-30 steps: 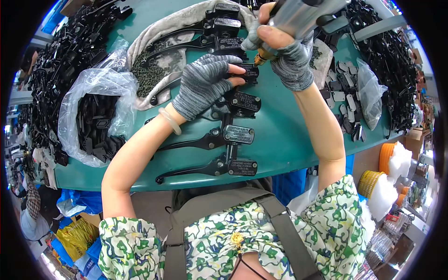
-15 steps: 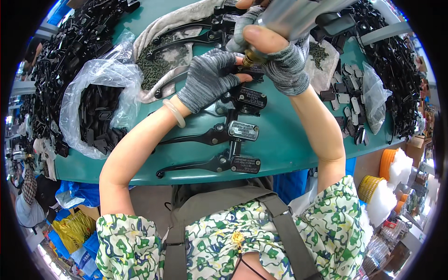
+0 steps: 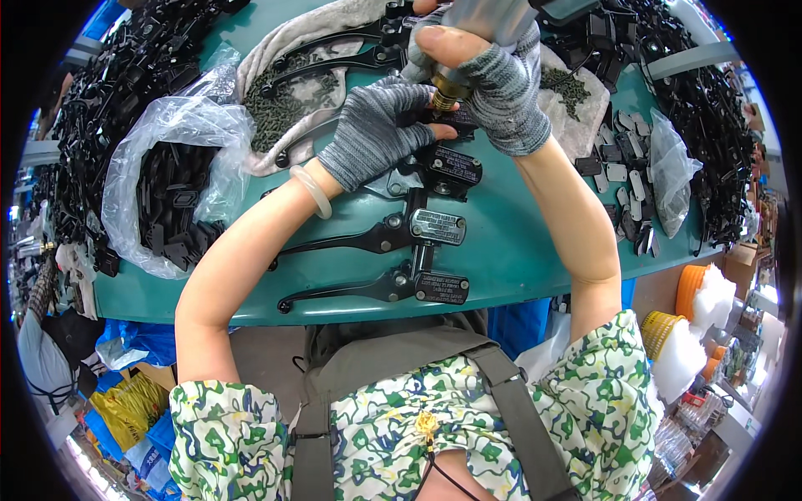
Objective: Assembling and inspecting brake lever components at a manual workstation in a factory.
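Note:
My right hand [image 3: 510, 100], in a grey fingerless glove, grips a pneumatic screwdriver [image 3: 493, 21] with a silver body. Its brass nose [image 3: 449, 87] points down onto a black brake lever assembly [image 3: 459, 129], mostly hidden under my hands. My left hand [image 3: 368, 138], gloved alike, has thumb and forefinger on either side of that assembly's reservoir, close by the brass nose. Nearer to me lie more brake lever assemblies in a column: one with a black cap [image 3: 455, 167], one with a shiny cap [image 3: 439, 226], and one with a black cap [image 3: 441, 287] by the table's edge.
Small dark screws [image 3: 280, 117] lie on a pale cloth [image 3: 251, 75] at far left. A clear plastic bag [image 3: 125, 192] holds black parts. Small plates [image 3: 635, 185] lie at right beside another plastic bag [image 3: 671, 179]. Heaped black parts [image 3: 100, 125] line the table's sides.
The screwdriver and my right hand have shifted slightly up and left. My left hand remains around the same assembly, and the column of lever assemblies looks almost unmoved.

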{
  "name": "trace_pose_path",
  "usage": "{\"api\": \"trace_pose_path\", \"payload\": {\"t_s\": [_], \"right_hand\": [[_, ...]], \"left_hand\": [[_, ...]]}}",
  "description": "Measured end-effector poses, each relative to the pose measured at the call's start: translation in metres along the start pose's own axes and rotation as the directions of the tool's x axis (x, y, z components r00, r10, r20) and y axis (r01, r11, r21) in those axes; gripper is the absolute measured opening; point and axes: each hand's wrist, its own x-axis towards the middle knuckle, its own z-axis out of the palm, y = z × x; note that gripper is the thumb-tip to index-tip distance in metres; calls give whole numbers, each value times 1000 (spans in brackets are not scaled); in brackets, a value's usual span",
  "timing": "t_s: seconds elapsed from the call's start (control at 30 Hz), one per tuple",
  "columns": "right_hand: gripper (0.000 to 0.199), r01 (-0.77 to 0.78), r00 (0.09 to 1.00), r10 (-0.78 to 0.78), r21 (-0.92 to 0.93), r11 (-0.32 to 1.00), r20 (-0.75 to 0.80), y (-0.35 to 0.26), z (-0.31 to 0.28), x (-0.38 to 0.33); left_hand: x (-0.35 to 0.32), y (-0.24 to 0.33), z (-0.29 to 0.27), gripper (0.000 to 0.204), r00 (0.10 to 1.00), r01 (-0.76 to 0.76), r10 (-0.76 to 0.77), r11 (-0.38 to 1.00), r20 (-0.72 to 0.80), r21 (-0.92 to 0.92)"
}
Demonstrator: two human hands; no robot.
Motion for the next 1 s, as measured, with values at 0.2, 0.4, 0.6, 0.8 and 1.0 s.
{"api": "trace_pose_path", "payload": {"t_s": [0.2, 0.4, 0.6, 0.8, 1.0], "right_hand": [[32, 32, 998, -23, -159, 987, 62, 1, -1, 3], [27, 143, 980, -113, -183, 973, 162, 10, -15, 5], [19, 541, 840, -391, -511, 668, 377, 5, -14, 8], [18, 297, 948, -202, -460, 837, 246, 8, -12, 4], [26, 800, 593, -531, -522, 298, 606, 40, -39, 20]], "left_hand": [[-2, -2, 1, 34, 1000, -15, 15, 1000, -22, -24], [-2, 0, 0, 35, 1000, 29, -29, 999, 5, -40], [-2, 2, 4, 31, 996, -1, -13, 987, -86, -162], [0, 4, 1, 29, 999, 13, -16, 997, -44, -77], [2, 5, 5, 28, 998, -28, 20, 993, -67, -116]]}}
